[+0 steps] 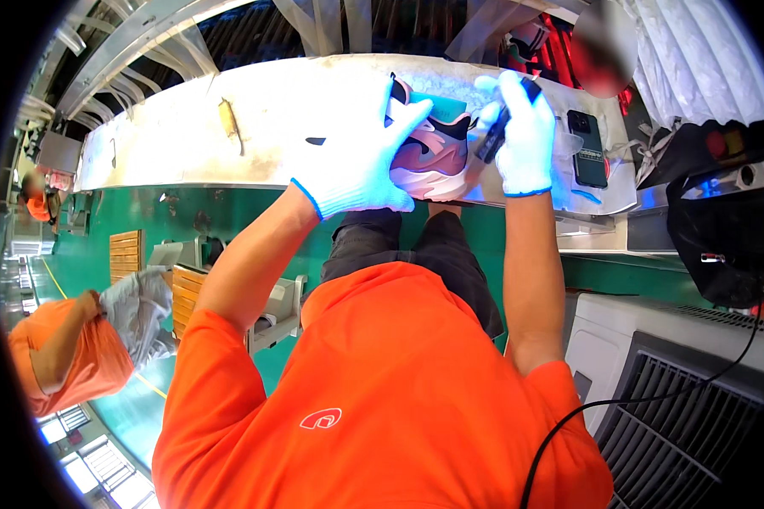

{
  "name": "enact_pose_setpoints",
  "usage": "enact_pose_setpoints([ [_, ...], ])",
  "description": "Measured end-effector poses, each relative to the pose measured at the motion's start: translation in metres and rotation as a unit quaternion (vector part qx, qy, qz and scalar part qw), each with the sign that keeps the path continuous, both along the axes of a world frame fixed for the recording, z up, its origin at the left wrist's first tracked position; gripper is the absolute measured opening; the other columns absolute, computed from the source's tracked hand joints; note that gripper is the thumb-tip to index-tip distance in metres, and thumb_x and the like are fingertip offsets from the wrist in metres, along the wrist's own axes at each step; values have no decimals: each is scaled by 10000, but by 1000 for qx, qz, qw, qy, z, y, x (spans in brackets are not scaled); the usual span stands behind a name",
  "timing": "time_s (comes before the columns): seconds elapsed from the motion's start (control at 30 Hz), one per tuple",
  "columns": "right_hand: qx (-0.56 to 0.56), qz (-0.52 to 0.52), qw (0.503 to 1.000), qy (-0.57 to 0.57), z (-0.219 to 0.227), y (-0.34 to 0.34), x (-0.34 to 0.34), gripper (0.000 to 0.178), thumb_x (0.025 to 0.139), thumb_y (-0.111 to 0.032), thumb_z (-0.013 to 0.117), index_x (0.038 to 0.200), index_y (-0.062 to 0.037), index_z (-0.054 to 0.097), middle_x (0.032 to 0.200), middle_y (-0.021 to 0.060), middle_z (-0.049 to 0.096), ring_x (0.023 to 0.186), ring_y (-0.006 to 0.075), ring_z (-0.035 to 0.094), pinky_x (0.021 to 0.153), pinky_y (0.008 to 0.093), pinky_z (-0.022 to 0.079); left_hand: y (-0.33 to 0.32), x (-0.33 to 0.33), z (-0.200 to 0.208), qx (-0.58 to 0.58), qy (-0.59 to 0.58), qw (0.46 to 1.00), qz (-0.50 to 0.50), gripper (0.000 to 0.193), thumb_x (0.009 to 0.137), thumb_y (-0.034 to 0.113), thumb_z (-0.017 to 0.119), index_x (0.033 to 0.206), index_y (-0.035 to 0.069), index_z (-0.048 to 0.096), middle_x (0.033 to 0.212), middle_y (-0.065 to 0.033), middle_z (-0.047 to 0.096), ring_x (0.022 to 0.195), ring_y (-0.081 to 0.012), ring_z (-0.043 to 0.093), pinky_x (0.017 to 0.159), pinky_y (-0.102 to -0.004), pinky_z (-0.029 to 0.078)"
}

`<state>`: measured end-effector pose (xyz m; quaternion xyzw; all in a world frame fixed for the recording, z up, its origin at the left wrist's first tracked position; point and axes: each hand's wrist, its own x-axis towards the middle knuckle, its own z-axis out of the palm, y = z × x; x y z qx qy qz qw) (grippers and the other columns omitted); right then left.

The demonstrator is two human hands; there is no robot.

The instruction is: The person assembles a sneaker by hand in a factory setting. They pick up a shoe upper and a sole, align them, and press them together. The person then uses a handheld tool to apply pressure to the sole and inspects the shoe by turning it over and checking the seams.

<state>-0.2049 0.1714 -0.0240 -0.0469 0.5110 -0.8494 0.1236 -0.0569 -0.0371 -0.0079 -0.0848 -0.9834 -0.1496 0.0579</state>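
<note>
A pink, black and white sneaker [430,157] rests near the front edge of the pale table. My left hand [358,168], in a white knit glove, lies against the sneaker's left side with thumb and fingers spread around it. On the other side, my right hand [525,144], gloved too, grips a short black stick-shaped tool [496,136]. The tool slants down toward the sneaker's right side; its exact kind is unclear. Behind the sneaker shows a teal piece [450,108], partly hidden by the shoe.
A dark phone [587,148] lies to the right on the table [178,136], beside a small blue piece [586,196]. At left are a yellow-handled tool [227,119] and a small black scrap [315,141]. A black bag [726,242] hangs at right; a co-worker [81,348] is behind left.
</note>
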Motion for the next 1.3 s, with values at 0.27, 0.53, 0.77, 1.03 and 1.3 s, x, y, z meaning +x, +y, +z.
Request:
enact_pose_setpoints([
  [0.27, -78, 9, 997, -18, -7, -29, 13, 628, 1160, -617, 496, 949, -53, 673, 784, 119, 717, 565, 182, 648, 541, 348, 552, 5, 1, -1, -13, 17, 1000, 16, 1328, 633, 502, 1004, 1758, 206, 363, 1759, -348, 273, 1555, -568, 411, 1265, -614, 394],
  [0.53, -247, 25, 968, -47, -21, -36, 39, 639, 1121, -708, 486, 880, -133, 627, 705, 75, 652, 529, 193, 569, 493, 329, 450, 16, -7, -6, -6, 26, 1000, 12, 1260, 633, 419, 988, 1703, 94, 407, 1750, -333, 275, 1482, -534, 494, 1201, -600, 469],
  [0.77, -269, -36, 955, -122, -30, -22, 9, 630, 1117, -702, 515, 871, -135, 639, 732, 49, 641, 554, 186, 550, 497, 333, 436, 15, -8, -1, -22, 21, 1000, 0, 1286, 634, 447, 997, 1707, 75, 393, 1792, -277, 274, 1432, -522, 527, 1189, -620, 478],
  [1.03, -224, 33, 973, -31, -35, -25, 26, 631, 1155, -652, 471, 905, -107, 668, 709, 67, 641, 521, 195, 546, 493, 346, 439, 23, -9, -3, -26, 4, 999, 20, 1236, 640, 443, 979, 1679, 82, 416, 1761, -243, 350, 1367, -482, 580, 1145, -582, 512],
  [1.3, -266, -15, 958, -107, -39, -23, 17, 599, 1125, -697, 503, 876, -171, 644, 712, 43, 612, 523, 188, 484, 476, 341, 367, 18, -11, -12, 91, 39, 995, 3, 1075, 614, 300, 988, 1563, 69, 538, 1619, -191, 512, 1433, -450, 549, 1190, -549, 492],
])
